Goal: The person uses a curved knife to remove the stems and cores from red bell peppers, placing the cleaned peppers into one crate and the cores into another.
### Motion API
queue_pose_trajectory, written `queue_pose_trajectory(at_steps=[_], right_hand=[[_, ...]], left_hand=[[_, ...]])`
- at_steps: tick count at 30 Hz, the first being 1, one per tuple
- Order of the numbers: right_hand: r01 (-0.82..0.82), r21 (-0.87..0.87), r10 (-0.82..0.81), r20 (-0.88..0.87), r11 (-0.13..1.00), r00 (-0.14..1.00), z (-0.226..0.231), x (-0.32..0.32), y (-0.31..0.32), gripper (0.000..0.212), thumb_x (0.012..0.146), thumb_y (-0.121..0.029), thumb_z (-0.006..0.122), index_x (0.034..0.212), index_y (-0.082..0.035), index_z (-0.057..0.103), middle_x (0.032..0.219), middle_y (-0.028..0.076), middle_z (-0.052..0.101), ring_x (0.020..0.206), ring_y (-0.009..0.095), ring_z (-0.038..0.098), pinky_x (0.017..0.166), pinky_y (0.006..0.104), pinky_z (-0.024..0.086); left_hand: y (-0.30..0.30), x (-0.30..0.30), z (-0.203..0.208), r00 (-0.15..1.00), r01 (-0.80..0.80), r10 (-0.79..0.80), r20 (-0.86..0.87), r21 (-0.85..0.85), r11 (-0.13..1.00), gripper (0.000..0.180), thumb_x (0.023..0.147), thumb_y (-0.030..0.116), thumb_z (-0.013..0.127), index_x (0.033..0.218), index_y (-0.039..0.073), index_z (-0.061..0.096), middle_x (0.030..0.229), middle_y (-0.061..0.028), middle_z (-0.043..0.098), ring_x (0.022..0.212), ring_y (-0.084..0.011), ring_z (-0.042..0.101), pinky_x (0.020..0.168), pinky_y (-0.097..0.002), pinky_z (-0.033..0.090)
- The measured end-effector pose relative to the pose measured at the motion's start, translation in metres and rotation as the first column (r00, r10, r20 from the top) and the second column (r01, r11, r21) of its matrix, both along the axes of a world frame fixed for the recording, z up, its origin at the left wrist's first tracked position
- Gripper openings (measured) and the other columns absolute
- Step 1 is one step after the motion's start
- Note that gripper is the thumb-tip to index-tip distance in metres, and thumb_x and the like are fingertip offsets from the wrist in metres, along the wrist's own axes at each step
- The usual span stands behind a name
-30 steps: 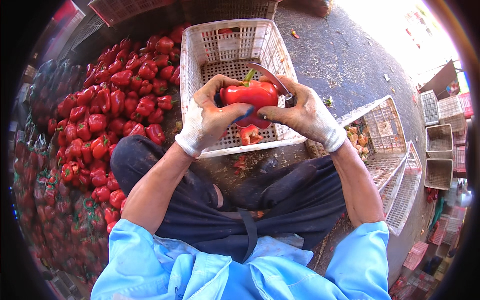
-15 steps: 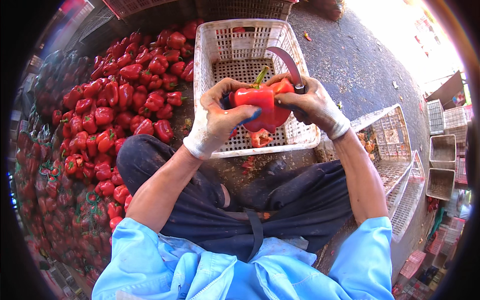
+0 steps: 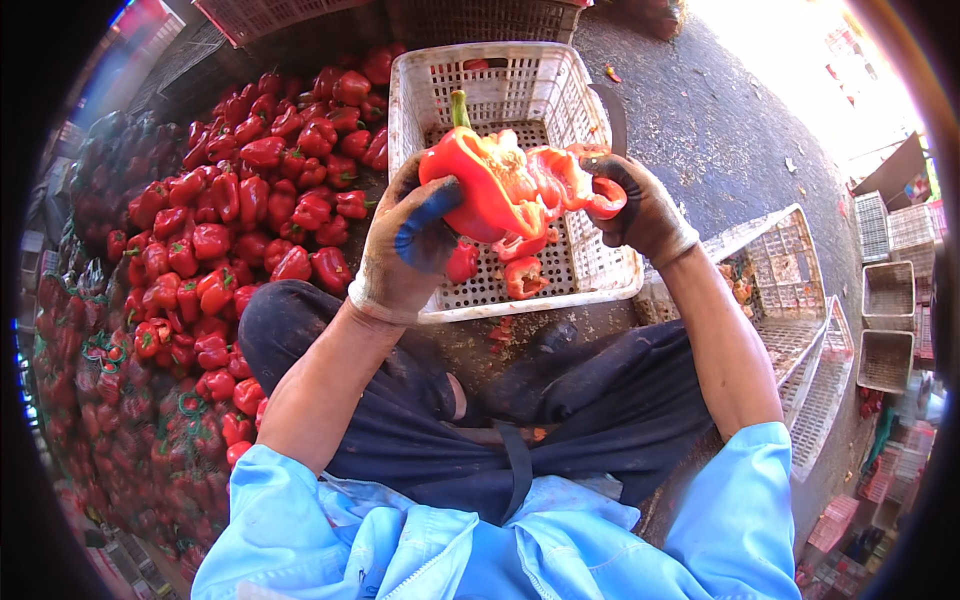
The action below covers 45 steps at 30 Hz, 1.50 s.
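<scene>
Above a white slatted crate point(image 3: 600, 282), a red bell pepper point(image 3: 470, 185) is split wide, its pale seed core showing and its green stem pointing up. My left hand point(image 3: 400, 250), in a stained white glove with blue on the thumb, grips the pepper's larger, stemmed part. My gloved right hand point(image 3: 645, 215) holds the pulled-out end of the flesh, which curls at the fingers. A curved knife point(image 3: 614, 115) stands up from that same hand; its handle is hidden. Below, cut red pepper pieces point(image 3: 523, 278) lie on the crate's floor.
A large heap of whole red peppers point(image 3: 250, 210) spreads left of the crate, with netted bags of peppers point(image 3: 110, 420) beyond. At my right a tilted white crate point(image 3: 785, 270) holds pepper scraps. My folded legs point(image 3: 620, 390) lie just before the crate.
The pepper has been opened out, showing its inside. My right hand has moved right with the flesh, and the knife blade has swung from pointing up-left to upright.
</scene>
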State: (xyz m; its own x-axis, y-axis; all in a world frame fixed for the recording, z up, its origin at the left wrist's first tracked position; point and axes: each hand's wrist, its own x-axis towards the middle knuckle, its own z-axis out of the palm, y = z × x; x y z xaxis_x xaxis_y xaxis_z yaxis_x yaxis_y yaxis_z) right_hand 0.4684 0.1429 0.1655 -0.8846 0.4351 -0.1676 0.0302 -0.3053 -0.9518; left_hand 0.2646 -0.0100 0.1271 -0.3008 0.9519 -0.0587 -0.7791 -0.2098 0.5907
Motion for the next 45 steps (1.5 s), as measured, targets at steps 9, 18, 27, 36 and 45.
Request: queue_pose_trajectory(at_steps=[9, 18, 27, 36, 45], right_hand=[[0.48, 0.12, -0.494, 0.163, 0.869, 0.854, -0.02, -0.011, -0.01, 0.036, 0.098, -0.031, 0.067, 0.123, -0.005, 0.067, 0.06, -0.003, 0.053, 0.041, 0.005, 0.043, 0.037, 0.0233, 0.032], [0.392, 0.275, -0.459, 0.254, 0.878, 0.851, -0.059, -0.005, 0.007, 0.028, 0.096, -0.024, 0.069, 0.115, -0.004, 0.069, 0.064, -0.003, 0.058, 0.042, 0.005, 0.044, 0.038, 0.0238, 0.032], [0.471, 0.348, -0.549, 0.175, 0.811, 0.817, -0.071, -0.014, 0.002, 0.023, 0.096, -0.02, 0.068, 0.108, -0.001, 0.071, 0.073, -0.003, 0.064, 0.054, 0.003, 0.05, 0.048, 0.022, 0.037], [0.563, 0.395, -0.653, 0.136, 0.726, 0.745, -0.082, -0.018, -0.002, 0.022, 0.097, -0.018, 0.066, 0.109, 0.0, 0.071, 0.077, -0.002, 0.067, 0.057, 0.004, 0.053, 0.05, 0.0233, 0.042], [0.259, 0.695, -0.618, 0.332, 0.671, 0.713, -0.072, 0.016, 0.014, 0.029, 0.094, -0.032, 0.075, 0.1, -0.004, 0.072, 0.063, -0.002, 0.055, 0.046, 0.005, 0.044, 0.042, 0.0246, 0.037]], left_hand=[[0.013, -0.019, -0.011, 0.87, -0.379, 0.362, -0.334, 0.017, 0.925, 0.032, 0.093, 0.002, 0.071, 0.124, -0.002, 0.06, 0.112, -0.0063, 0.066, 0.108, -0.0121, 0.064, 0.093, -0.0273, 0.053], [0.007, -0.01, 0.0, 0.811, -0.403, 0.387, -0.438, 0.061, 0.913, 0.037, 0.092, 0.004, 0.07, 0.126, -0.002, 0.058, 0.114, -0.0074, 0.068, 0.103, -0.0126, 0.065, 0.097, -0.0287, 0.053], [0.015, -0.032, -0.017, 0.913, -0.401, 0.389, -0.123, -0.094, 0.911, 0.021, 0.094, 0.009, 0.073, 0.113, 0.005, 0.066, 0.102, -0.0053, 0.072, 0.092, -0.0168, 0.069, 0.083, -0.0305, 0.056], [0.017, -0.047, -0.017, 0.848, -0.526, 0.508, -0.151, -0.123, 0.841, 0.024, 0.09, 0.009, 0.077, 0.111, 0.007, 0.065, 0.1, -0.0063, 0.072, 0.089, -0.0184, 0.07, 0.079, -0.0311, 0.058], [0.009, -0.036, 0.0, 0.601, -0.486, 0.437, -0.669, 0.128, 0.864, 0.047, 0.085, 0.001, 0.075, 0.13, 0.0, 0.059, 0.118, -0.0086, 0.067, 0.105, -0.0145, 0.064, 0.096, -0.0289, 0.052]])
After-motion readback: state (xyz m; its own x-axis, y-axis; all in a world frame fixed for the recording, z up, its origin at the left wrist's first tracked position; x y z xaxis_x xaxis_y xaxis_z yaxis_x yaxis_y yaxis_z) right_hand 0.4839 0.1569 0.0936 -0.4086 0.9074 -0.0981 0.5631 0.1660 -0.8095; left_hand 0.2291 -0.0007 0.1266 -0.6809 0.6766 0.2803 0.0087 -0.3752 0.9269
